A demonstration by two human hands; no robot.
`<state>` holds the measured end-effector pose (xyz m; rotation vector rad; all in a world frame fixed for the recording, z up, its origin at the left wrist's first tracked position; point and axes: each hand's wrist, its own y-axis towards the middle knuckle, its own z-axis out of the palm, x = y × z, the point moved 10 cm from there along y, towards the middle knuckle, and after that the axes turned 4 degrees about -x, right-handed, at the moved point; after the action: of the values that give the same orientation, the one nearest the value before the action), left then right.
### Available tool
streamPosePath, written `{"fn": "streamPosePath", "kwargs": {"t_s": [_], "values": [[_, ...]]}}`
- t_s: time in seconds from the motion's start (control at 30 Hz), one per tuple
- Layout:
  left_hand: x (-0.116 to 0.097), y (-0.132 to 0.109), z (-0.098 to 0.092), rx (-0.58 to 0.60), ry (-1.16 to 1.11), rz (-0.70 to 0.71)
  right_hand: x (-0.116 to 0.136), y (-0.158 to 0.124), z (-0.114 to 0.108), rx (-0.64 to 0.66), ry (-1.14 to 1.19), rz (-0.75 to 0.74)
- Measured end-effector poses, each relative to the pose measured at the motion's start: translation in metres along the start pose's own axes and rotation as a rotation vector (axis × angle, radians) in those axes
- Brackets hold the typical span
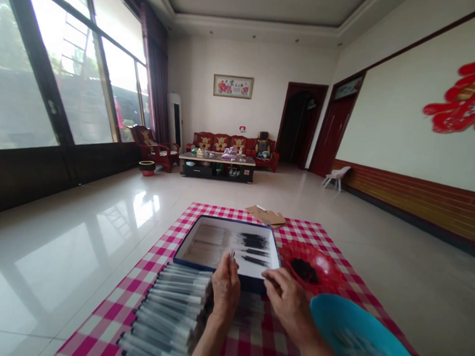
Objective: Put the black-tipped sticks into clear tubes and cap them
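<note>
My left hand (226,287) is closed in a pinch over the near edge of a shallow blue-rimmed box (226,265). A small greyish tip pokes out above its fingers; I cannot make out the whole piece. At the box's near right corner is my right hand (287,303), its fingers curled and thumb and forefinger close together; whatever they hold is hidden. Inside the box, thin clear tubes (207,243) lie on the left and dark slender pieces (254,246) on the right. Many clear-barrelled pens (165,309) with black ends are piled beside my left forearm.
A red scalloped bowl (325,266) holds small black pieces (304,270). Nearer stands a teal bowl (327,306) with clear pieces in it. Flattened cardboard (269,217) lies behind the box on the checked tablecloth (109,317). A coffee table (216,160) and sofa (219,140) stand far back.
</note>
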<state>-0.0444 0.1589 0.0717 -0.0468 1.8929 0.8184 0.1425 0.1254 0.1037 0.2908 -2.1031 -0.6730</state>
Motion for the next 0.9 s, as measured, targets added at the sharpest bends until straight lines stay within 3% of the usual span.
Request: {"fn": "streamPosePath", "kwargs": {"t_s": [0.13,0.33,0.73,0.9], "values": [[0.005,-0.009,0.001,-0.073,-0.028,0.022,-0.027,0.056,0.057,0.351,-0.382,-0.041],[0.017,-0.026,0.004,-0.188,-0.109,0.040,-0.066,0.077,0.111,0.536,-0.570,-0.027],[0.022,-0.033,0.005,-0.265,-0.115,0.046,-0.090,0.087,0.133,0.627,-0.797,0.127],[0.017,-0.030,0.004,-0.231,-0.119,0.071,-0.076,0.092,0.130,0.564,-0.705,0.090]]}}
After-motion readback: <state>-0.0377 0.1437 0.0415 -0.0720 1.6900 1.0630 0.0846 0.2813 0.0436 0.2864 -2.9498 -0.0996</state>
